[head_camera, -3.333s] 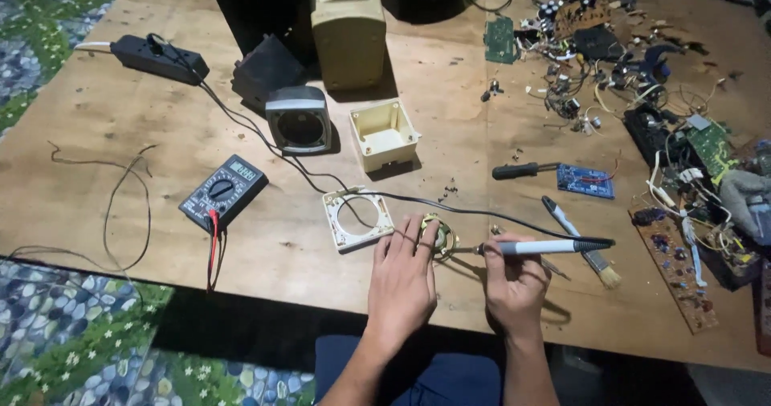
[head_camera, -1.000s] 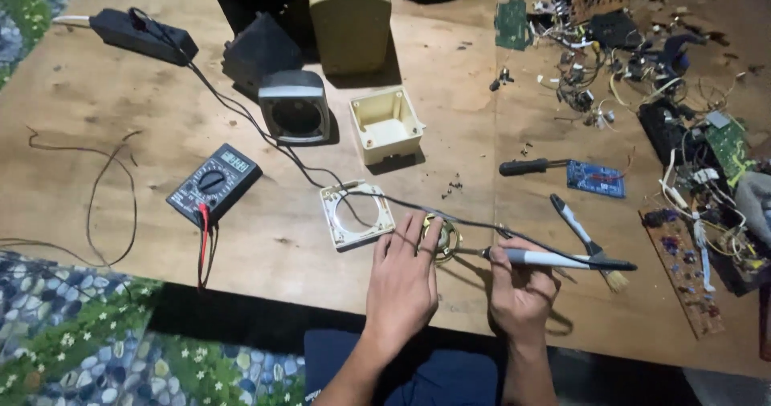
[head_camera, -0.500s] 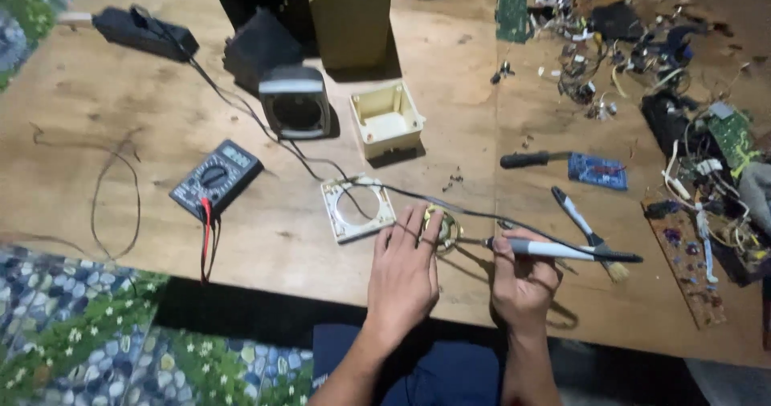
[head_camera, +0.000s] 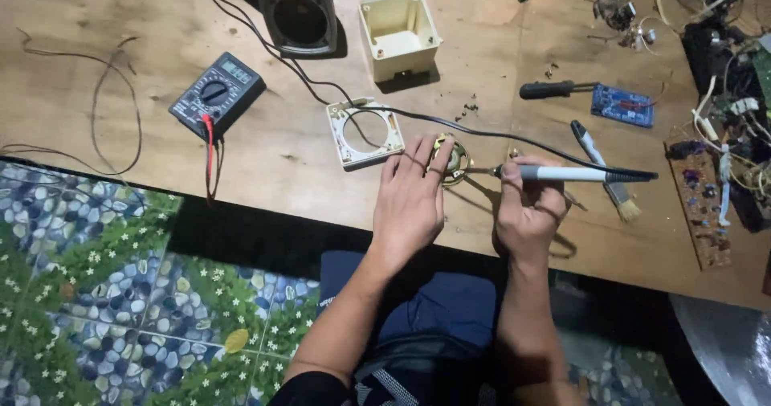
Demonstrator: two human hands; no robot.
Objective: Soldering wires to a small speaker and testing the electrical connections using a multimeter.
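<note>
A wide wooden desk (head_camera: 120, 20) carries everything. At its far edge stand a grey speaker box (head_camera: 299, 12) and, just beside it, an open cream square housing (head_camera: 399, 33). A black multimeter (head_camera: 217, 94) lies well to the left with a red lead trailing toward the near edge. A cream square frame (head_camera: 365, 132) with a round opening lies just left of the hands.

The left hand (head_camera: 411, 201) rests flat on the desk, its fingers (head_camera: 424, 153) spread and released, the tips touching the rim of a small round speaker driver (head_camera: 450, 158) that lies just beyond them. The right hand (head_camera: 528, 212) is clenched around a soldering iron (head_camera: 562, 174), held level, its tip reaching left to the driver's edge. A small brush (head_camera: 604, 171) lies just behind the iron.
</note>
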